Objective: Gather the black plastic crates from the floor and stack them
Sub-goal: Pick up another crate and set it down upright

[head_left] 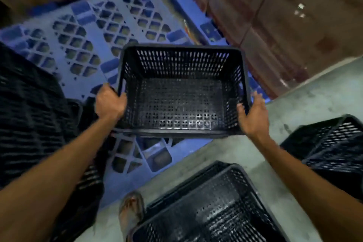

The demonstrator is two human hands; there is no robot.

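Observation:
An empty black perforated crate (180,92) is held level above the blue pallet, in the middle of the view. My left hand (110,102) grips its left rim with the thumb inside. My right hand (254,116) clasps the right rim, fingers partly spread around the corner. Another black crate (208,208) stands on the concrete floor at the bottom centre. A further black crate (332,145) lies tilted at the right edge. At the left a dark mass of black crates (33,116) sits on the pallet, blurred.
The blue plastic pallet (78,31) with diamond-shaped openings fills the upper left. Wrapped brown cartons (290,17) rise at the upper right. My sandalled foot (131,210) stands on the grey concrete floor (294,104) beside the near crate.

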